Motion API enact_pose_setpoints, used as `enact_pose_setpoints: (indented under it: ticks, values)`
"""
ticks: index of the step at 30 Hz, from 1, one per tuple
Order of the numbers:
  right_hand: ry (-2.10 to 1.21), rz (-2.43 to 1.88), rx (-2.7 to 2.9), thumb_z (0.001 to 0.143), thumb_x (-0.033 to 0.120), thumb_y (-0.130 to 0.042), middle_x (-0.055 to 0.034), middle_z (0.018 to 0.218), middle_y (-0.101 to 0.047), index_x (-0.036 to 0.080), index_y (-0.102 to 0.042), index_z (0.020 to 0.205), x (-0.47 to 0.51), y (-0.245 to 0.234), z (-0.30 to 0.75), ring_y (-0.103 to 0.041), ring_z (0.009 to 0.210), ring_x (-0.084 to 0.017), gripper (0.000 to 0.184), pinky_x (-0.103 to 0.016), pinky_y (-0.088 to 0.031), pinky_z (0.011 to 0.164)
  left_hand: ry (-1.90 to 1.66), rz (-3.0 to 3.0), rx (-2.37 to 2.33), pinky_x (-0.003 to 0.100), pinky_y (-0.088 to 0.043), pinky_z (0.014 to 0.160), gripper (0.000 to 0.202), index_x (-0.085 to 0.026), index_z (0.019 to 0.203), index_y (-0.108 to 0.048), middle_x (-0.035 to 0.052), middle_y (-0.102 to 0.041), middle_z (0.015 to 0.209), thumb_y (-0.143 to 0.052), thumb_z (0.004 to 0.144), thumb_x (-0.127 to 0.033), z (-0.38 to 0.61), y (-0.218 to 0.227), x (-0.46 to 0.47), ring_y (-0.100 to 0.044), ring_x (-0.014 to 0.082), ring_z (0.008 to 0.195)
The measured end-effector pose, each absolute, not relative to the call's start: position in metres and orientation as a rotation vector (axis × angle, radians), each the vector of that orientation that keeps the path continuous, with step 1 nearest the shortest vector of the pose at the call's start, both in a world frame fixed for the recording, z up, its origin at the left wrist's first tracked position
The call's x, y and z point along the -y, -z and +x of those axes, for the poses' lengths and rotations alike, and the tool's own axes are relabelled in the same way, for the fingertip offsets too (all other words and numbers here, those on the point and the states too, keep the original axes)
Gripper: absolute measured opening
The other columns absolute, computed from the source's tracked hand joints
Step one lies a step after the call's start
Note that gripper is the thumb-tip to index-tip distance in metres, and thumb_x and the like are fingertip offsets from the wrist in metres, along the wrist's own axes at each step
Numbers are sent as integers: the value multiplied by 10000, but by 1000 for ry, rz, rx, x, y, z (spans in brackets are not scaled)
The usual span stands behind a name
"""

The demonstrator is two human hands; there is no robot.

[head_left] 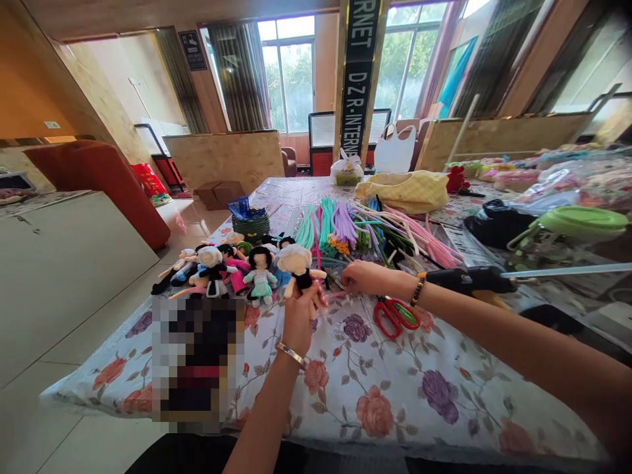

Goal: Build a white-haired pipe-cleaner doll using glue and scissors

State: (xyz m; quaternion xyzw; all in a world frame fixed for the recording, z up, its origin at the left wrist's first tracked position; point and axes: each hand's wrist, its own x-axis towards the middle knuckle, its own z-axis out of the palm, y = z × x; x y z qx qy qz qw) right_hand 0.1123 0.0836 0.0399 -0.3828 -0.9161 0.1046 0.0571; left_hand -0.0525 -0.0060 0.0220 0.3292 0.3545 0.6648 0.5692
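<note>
My left hand (297,316) is wrapped around a small doll (295,261) with cream hair, a black top and pale legs, holding it upright above the flowered tablecloth. To the right, my right hand (363,276) is closed at the table surface, fingers bent down beside the pipe cleaners; what it grips is too small to make out. Red-handled scissors (395,317) lie just below my right wrist. Several finished-looking dolls (260,273) are heaped left of the held one. Bundles of coloured pipe cleaners (343,224) spread out behind both hands.
A black glue gun (457,280) with a glue stick lies under my right forearm. Green wire coils (251,225) stand behind the dolls. A yellow checked pouch (409,189), a green-lidded container (577,224) and plastic bags sit farther back. A blurred patch covers the table's left front.
</note>
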Motion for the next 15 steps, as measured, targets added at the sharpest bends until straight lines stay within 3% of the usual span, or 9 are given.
enact_pose_setpoints:
  ticks: [3,8,15]
  values:
    - [-385,-1111,2702,724,144,-596,-14,630,-627,160,-646,657,-89,-39,117,-504,573,-113,85,-230,-369,574,-1533,849,-826,222,-441,564,248,-174,860,-590,-44,-566,652,-719,672,-272,-53,-20,8,-524,78,539]
    - [-428,-1083,2417,803,253,-509,-31,687,-635,147,-594,746,-90,-56,125,-533,617,-127,148,-243,-398,601,-1370,978,-816,225,-426,576,279,-164,899,-638,-12,-603,649,-734,681,-308,-52,-21,13,-549,106,581]
    - [-461,-873,1952,884,280,-421,-26,773,-634,215,-439,873,-71,-90,130,-587,736,-149,69,-303,-452,717,-1233,999,-658,241,-438,595,298,-159,923,-606,31,-643,725,-707,721,-353,-50,-22,16,-571,123,604]
